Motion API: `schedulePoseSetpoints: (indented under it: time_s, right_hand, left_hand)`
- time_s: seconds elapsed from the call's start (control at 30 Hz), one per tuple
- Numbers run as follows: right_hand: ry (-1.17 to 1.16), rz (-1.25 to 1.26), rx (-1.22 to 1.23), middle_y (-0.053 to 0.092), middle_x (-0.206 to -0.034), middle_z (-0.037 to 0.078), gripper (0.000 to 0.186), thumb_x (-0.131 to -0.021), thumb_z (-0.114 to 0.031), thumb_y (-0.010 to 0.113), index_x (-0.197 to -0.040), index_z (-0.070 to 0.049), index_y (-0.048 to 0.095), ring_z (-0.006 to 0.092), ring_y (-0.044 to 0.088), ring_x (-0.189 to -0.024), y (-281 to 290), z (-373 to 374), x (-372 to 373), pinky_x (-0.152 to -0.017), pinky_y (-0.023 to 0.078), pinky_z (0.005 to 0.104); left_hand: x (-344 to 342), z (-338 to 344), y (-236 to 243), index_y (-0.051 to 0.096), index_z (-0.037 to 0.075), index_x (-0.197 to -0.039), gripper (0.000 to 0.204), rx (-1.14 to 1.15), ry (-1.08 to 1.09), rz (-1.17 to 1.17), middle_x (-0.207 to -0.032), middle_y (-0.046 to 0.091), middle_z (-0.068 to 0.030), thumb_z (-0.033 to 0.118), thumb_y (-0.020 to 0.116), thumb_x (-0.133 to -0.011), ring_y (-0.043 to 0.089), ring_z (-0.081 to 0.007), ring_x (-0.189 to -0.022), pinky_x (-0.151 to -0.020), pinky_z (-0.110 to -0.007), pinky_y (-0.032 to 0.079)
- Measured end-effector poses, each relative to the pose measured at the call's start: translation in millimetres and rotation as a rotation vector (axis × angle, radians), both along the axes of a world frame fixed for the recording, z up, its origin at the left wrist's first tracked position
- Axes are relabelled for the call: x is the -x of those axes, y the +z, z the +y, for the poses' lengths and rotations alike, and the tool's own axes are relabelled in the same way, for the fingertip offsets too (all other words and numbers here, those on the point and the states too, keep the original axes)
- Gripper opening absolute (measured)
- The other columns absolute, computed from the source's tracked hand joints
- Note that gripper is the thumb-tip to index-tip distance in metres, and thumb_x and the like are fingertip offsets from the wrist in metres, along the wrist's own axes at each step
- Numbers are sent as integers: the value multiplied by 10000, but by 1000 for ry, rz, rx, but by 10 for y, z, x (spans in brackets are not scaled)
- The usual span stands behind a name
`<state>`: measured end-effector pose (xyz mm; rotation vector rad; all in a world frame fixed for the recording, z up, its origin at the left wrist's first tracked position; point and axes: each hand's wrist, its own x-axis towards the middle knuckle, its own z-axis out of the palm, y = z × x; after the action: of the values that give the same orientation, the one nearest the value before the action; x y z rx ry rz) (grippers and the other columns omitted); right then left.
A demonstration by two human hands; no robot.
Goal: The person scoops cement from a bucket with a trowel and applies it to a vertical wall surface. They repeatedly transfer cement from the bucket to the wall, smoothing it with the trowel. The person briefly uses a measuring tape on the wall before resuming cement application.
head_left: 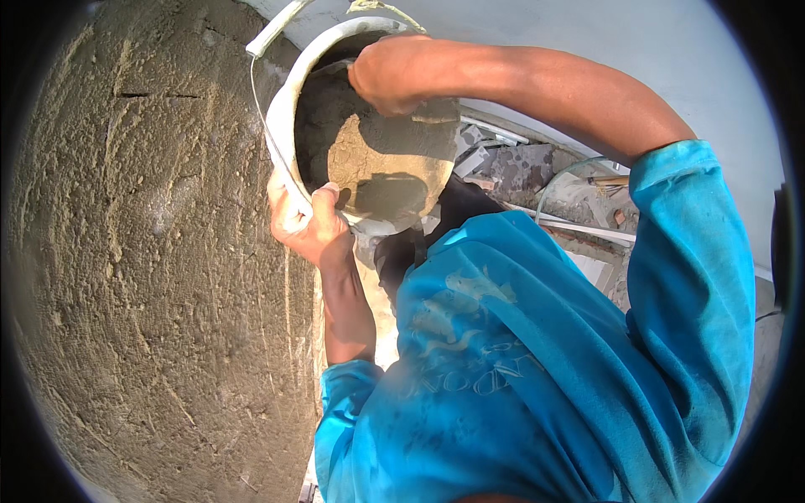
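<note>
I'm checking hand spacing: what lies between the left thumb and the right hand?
In the head view, the inside of the bucket, smeared with grey-brown mix.

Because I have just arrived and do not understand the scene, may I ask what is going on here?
A person in a blue shirt is handling a pale bucket. The left hand grips its near rim, while the right hand reaches inside; whether it holds anything is hidden. Grey-brown, mortar-like material lies in the bucket. On the person's left is a rough surface of similar colour.
</note>
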<state>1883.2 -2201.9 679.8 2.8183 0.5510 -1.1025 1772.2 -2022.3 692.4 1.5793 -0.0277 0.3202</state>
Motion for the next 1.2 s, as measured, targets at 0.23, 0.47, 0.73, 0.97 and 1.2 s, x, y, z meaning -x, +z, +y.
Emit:
schedulePoseSetpoints:
  time_s: [0.23, 0.47, 0.73, 0.97, 1.2]
  right_hand:
    - [360, -164, -44, 737, -845, 107, 168, -877, -138, 602, -888, -28, 729, 288, 738, -818, 531, 121, 902, -607, 589, 397]
    - [247, -298, -140, 727, -804, 172, 202, -862, -155, 592, -830, 5, 711, 277, 741, -782, 91, -106, 1138, -608, 589, 403]
    - [-1238, 1621, -1368, 412, -582, -28, 287, -936, -311, 541, -728, -119, 492, 80, 430, -426, -533, -127, 1342, -375, 377, 281]
    - [-114, -184, -446, 650, -645, 162, 296, -922, -288, 613, -844, -3, 619, 296, 670, -575, 154, 85, 848, -529, 522, 401]
    - [-69, -110, -277, 682, -746, 240, 344, -894, -268, 606, -943, 69, 659, 411, 697, -745, 61, 48, 1018, -705, 565, 496]
  left_hand:
    - [-123, 221, 14, 655, -143, -964, 326, -95, 26, 36, -1152, 652, -160, -112, 556, -655, 628, -213, -994, -893, -278, 460]
    - [5, 185, -216, 614, -124, -762, 105, -80, 110, -216, -1086, 668, -238, -92, 613, -662, 647, -342, -1032, -972, -402, 462]
    - [98, 351, 10, 671, -90, -883, 220, -47, -8, -379, -1107, 656, -177, -56, 642, -667, 621, -285, -1018, -931, -432, 460]
    - [121, 372, 132, 661, -128, -918, 277, 48, 101, -64, -1184, 623, -172, -77, 605, -652, 575, -218, -1039, -929, -314, 420]
    - [15, 366, -5, 662, -130, -865, 224, -20, 97, -104, -1185, 637, -200, -82, 605, -654, 602, -250, -1082, -955, -336, 428]
